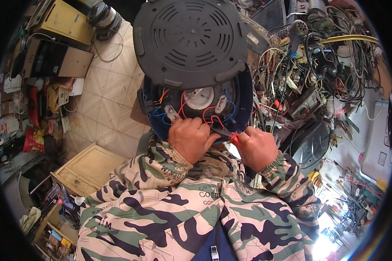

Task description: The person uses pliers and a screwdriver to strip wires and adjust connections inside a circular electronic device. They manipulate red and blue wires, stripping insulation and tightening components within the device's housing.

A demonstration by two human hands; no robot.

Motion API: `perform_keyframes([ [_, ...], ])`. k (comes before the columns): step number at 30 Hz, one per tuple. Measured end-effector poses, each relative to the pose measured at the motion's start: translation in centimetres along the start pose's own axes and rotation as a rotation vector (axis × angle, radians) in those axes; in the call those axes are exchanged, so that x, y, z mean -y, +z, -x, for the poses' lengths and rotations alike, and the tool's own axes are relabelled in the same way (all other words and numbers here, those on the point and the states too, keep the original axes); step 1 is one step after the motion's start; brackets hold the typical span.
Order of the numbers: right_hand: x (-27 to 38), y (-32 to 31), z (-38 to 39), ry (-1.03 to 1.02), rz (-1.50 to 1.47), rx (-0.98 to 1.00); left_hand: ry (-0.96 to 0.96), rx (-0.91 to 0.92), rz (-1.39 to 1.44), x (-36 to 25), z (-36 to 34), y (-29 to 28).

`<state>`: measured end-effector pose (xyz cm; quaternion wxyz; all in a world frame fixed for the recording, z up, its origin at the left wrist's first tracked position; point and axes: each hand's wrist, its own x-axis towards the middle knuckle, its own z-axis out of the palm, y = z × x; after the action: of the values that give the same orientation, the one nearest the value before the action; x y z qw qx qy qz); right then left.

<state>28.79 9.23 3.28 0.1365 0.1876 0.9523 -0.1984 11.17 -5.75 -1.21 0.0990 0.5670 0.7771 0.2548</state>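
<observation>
An upturned electric cooker (247,102) with a dark blue outer shell is in front of me, its underside exposed. Its round black vented base cover (191,56) is tipped back at the far side. Red wires (213,118) and a blue wire (235,108) loop around a pale central disc (199,98). My left hand (189,138) is closed at the near rim, pinching a red wire; its fingertips are partly hidden. My right hand (258,148) grips red-handled pliers (234,138), whose dark jaws point left, close to my left thumb.
A heap of cables and parts (309,87) lies at the right, beside a black curved shell (311,145). Tiled floor (104,100) shows at the left, with a wooden cabinet (91,167) nearby. Boxy appliances (59,61) stand at the far left.
</observation>
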Motion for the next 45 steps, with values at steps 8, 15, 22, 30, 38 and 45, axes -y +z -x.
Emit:
perform_keyframes([
  [8, 1.2, 2.3, 0.5, 0.041, -0.004, -0.229, -0.015, -0.040, -0.018, 0.1, 0.2, 0.5],
  [15, 1.7, 1.4, 1.1, 0.108, -0.152, -0.191, 0.030, -0.073, 0.088, 0.6, 0.1, -0.3],
  [22, 3.0, -1.6, 0.9, 0.059, 0.163, -0.059, -0.007, -0.064, 0.077, 0.4, 0.1, -0.3],
  [30, 3.5, -2.2, -1.2, 0.022, 0.271, 0.105, -0.048, -0.060, 0.070, 0.3, 0.1, -0.1],
  [38, 1.9, -0.2, -0.5, 0.018, 0.131, -0.015, -0.063, -0.021, 0.028, 0.0, 0.0, 0.3],
  [45, 3.0, 3.3, 1.0, 0.102, 0.066, -0.264, -0.034, -0.012, 0.028, 0.1, 0.2, 0.4],
])
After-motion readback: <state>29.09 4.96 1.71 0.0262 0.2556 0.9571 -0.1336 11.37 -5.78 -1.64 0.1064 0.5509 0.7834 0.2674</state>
